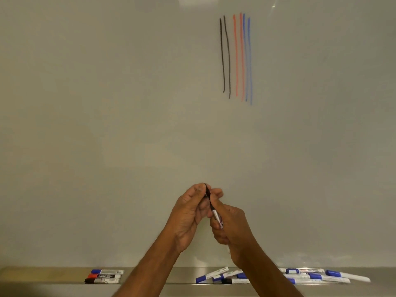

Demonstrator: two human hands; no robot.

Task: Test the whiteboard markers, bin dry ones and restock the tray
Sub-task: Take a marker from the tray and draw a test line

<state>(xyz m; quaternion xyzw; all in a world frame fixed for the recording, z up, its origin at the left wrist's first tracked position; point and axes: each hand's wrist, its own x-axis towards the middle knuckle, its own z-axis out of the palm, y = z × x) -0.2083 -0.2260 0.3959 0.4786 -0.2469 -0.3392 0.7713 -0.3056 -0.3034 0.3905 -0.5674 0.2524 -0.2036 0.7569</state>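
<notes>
The marker (215, 213), black-capped and with label print too blurred to read, is held before the lower whiteboard (128, 103). The left hand (188, 213) has its fingers curled round the cap end, and the right hand (232, 227) grips the barrel. Both hands are well above the tray (171, 273), which holds three markers (105, 276) at the left and a loose pile (310, 276) at the right. The test lines (235, 56) are far above.

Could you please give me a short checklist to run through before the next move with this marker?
1. Grip: ok; right hand grips the marker by its barrel, left hand holds its dark upper end.
2. Cap on or off: cannot tell; fingers hide the joint.
3. Free whiteboard beside the test lines: ok.
4. Three markers grouped at the left of the tray: ok.
5. Pile of markers at its right sorted: not ok; they lie crossed.
6. Bin within reach: cannot tell; none in view.
</notes>
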